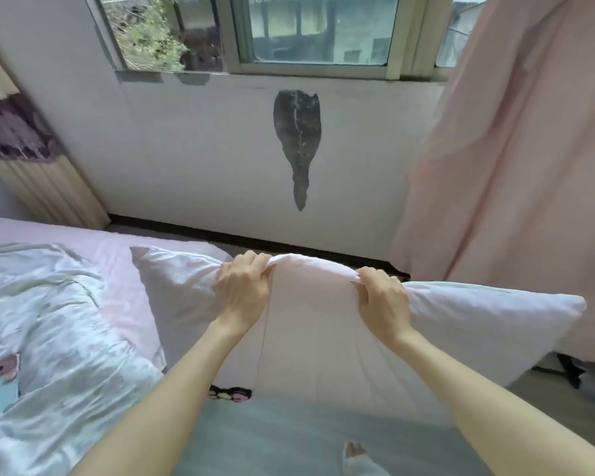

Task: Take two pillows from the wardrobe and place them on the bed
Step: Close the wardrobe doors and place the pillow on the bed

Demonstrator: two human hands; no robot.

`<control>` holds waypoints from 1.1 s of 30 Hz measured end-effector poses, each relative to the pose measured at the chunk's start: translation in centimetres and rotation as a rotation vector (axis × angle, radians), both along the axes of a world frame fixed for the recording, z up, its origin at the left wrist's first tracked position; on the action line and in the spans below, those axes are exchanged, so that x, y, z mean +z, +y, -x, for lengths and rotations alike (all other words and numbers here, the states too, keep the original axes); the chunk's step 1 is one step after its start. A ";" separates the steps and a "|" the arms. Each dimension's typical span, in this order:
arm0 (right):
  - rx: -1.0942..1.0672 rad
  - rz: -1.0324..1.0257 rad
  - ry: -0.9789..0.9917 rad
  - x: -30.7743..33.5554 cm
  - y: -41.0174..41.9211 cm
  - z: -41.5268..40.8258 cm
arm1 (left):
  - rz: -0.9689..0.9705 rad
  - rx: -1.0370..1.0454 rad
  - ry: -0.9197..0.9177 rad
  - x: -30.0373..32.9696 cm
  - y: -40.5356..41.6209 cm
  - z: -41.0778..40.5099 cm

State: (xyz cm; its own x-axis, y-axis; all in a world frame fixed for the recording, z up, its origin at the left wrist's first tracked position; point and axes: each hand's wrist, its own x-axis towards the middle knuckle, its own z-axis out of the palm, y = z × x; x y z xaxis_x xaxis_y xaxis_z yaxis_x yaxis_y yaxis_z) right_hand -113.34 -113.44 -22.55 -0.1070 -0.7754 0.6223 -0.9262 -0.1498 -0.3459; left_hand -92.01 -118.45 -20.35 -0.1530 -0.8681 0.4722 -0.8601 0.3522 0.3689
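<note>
As the wardrobe lies outside the view, progress is judged from the bed alone.

Item 1, pillow: pale pink and white, with a small cartoon print near its lower part. Held in the air in front of the person, its left corner over the edge of the bed, its right corner out over the floor. Not yet set down.

Item 2, left hand: closed tight on a bunched fold at the pillow's top edge, knuckles up.

Item 3, right hand: closed the same way on the same top edge, a little apart from the left hand; the fabric between them is pulled into a ridge.

Item 4, bed: pink sheet, to the left. A crumpled quilt with a pale green and white print lies on it. No other pillow can be made out on the visible part.

Status: one pillow is out of the wardrobe and at the bedside; placing it is the step in hand. Whether this is the first or second pillow cannot be told. If the first, a return to the wardrobe is left.

Containers: none in view. The wardrobe and its contents are not shown.

Surroundings: white wall with a dark patch, window above, pink curtain to the right.
</note>
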 end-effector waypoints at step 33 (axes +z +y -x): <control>0.921 -0.250 0.094 1.3 -75.9 -33.0 | 0.203 1.071 0.016 0.4 -58.6 -27.7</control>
